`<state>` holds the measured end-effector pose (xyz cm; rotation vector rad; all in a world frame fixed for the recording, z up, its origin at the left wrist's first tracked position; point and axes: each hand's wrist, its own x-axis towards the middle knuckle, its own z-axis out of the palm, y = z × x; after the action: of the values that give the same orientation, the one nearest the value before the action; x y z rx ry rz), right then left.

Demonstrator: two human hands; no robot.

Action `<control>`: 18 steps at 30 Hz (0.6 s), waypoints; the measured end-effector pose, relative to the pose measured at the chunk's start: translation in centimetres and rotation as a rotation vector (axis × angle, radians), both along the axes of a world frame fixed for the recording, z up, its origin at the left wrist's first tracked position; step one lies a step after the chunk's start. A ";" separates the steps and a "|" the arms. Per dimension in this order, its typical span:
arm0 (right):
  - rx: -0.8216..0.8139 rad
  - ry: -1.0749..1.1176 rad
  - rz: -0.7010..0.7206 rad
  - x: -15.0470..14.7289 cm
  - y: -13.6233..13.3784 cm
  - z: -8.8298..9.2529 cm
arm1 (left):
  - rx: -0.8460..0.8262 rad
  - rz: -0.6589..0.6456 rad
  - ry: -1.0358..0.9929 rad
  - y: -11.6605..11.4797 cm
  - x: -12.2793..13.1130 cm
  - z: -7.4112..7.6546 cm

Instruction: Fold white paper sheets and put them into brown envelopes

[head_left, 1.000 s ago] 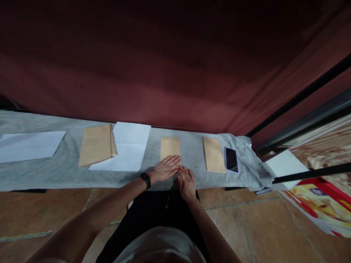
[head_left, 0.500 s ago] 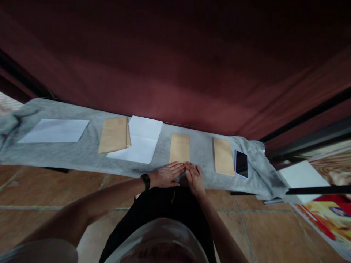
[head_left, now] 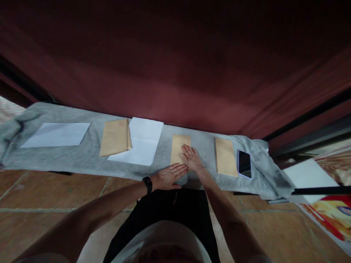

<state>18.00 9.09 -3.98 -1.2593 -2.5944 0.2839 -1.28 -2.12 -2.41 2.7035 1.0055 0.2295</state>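
Observation:
A tan envelope [head_left: 178, 145] lies upright in the middle of a grey cloth [head_left: 82, 160] spread over a long bench. My right hand [head_left: 192, 157] lies flat on the envelope's right side, fingers stretched out. My left hand [head_left: 168, 176], with a black band on its wrist, rests flat at the envelope's near end, fingers pointing right. Neither hand grips anything.
On the cloth to the right lie a second tan envelope [head_left: 226, 156] and a dark phone [head_left: 244, 164]. To the left are a white sheet [head_left: 141, 141], another tan envelope [head_left: 114, 137] overlapping it, and a pale sheet [head_left: 56, 134]. A dark red curtain [head_left: 175, 62] hangs behind. Tiled floor lies below.
My right hand has slid forward from the near edge up onto the middle envelope. My left hand has stayed at the near end. The camera view has shifted slightly.

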 end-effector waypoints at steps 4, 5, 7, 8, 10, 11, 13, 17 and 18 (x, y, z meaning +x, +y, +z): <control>-0.030 -0.020 -0.106 -1.6 2.0 0.1 | 0.023 -0.012 0.032 0.1 0.0 0.3; -0.031 -0.022 -0.127 -1.9 2.2 0.1 | 0.028 -0.014 0.043 0.1 0.0 0.4; -0.015 -0.014 -0.139 -2.3 2.1 0.0 | 0.036 -0.016 0.058 0.1 0.0 0.3; 0.001 -0.005 -0.124 -2.4 1.9 0.0 | 0.039 -0.016 0.061 0.1 -0.1 0.2; 0.037 0.015 -0.043 -2.1 1.1 -0.2 | 0.043 -0.015 0.057 0.1 -0.2 -0.1; 0.050 0.021 0.014 -1.8 0.7 -0.2 | 0.043 -0.013 0.051 0.2 -0.2 -0.2; 0.068 0.035 0.132 -1.0 -0.1 -0.2 | 0.041 -0.010 0.043 0.2 -0.3 -0.5; 0.108 0.088 0.279 0.1 -0.5 0.2 | 0.031 -0.015 0.040 0.3 -0.3 -0.4; 0.115 0.093 0.289 0.1 -0.3 0.3 | 0.029 -0.018 0.041 0.3 -0.3 -0.2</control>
<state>18.06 8.79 -3.65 -0.8125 -2.6648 0.2345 -1.62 -1.78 -2.64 2.7523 0.9957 0.1876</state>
